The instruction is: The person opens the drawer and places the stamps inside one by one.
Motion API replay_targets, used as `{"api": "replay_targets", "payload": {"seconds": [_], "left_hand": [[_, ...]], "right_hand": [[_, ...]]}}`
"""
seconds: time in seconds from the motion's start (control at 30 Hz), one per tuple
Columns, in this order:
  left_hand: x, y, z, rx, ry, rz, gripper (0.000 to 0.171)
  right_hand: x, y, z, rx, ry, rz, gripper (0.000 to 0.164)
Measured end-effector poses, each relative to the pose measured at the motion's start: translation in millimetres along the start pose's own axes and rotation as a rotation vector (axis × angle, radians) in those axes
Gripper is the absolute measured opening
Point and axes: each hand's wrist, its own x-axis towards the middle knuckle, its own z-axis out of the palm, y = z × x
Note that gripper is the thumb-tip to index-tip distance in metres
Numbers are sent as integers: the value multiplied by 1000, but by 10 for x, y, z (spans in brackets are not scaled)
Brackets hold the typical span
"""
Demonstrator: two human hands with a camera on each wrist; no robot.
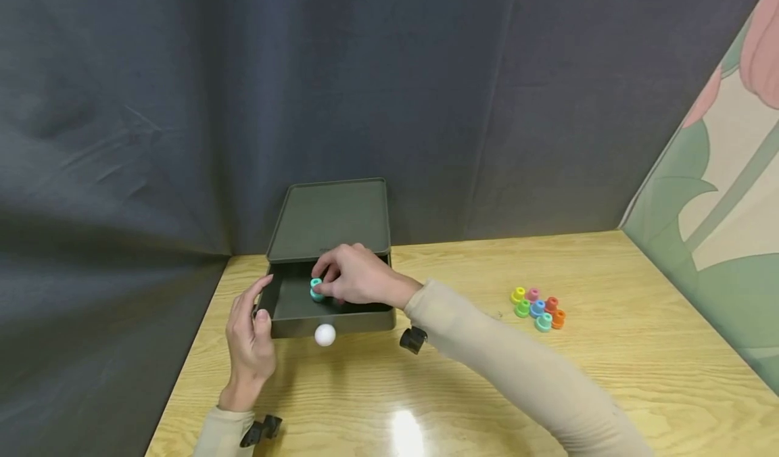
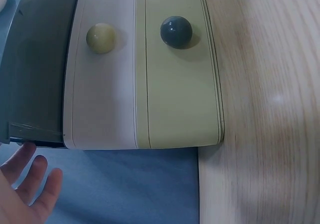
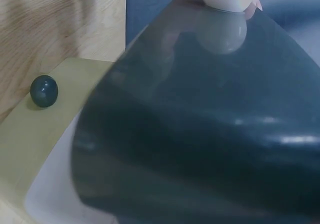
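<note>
In the head view my right hand (image 1: 359,274) reaches into the pulled-out dark green drawer (image 1: 359,322) and pinches a small teal stepped peg (image 1: 316,289) between thumb and fingers, near the drawer's left side. A white round knob (image 1: 325,335) sits on the drawer front. My left hand (image 1: 248,342) is at the drawer's left wall, fingers extended; whether it presses on the wall I cannot tell. The left wrist view shows that hand's fingers (image 2: 37,179) spread just below the dark drawer. In the right wrist view the drawer's underside or front hides the right hand.
Several coloured pegs (image 1: 537,308) stand grouped on the wooden table (image 1: 462,389) to the right. Under the dark drawer are a whitish drawer (image 2: 100,99) with a yellowish knob and a pale green drawer (image 2: 180,94) with a dark knob. A dark curtain (image 1: 365,92) hangs behind.
</note>
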Motion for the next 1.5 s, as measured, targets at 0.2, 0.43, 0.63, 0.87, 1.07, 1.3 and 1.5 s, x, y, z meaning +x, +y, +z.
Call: {"api": "replay_targets", "payload": {"seconds": [0.2,0.43,0.63,0.87,1.07,1.3,1.5], "left_hand": [[-9,1,0,-3,1,-4,50],[-10,6,5,-3,6,0,51],[-18,5,8,-1,0,-3,50],[-28,4,14,-4,-8,-17,50],[-32,-7,16,-14,-3,-20,49],[-45,-17,14,-23,11,-12,48],[-37,-36,26,-29,16,4,48]], "right_hand": [[-2,-11,9,-19,-3,14,21],[4,-13,4,-1,0,20,27],[-21,-14,-25,49,19,0,30],[-83,-18,-114,127,61,-76,27],[-179,20,-228,169,96,-106,26],[-311,128,-342,183,163,-82,20],[-452,245,-450,198,229,-68,17]]}}
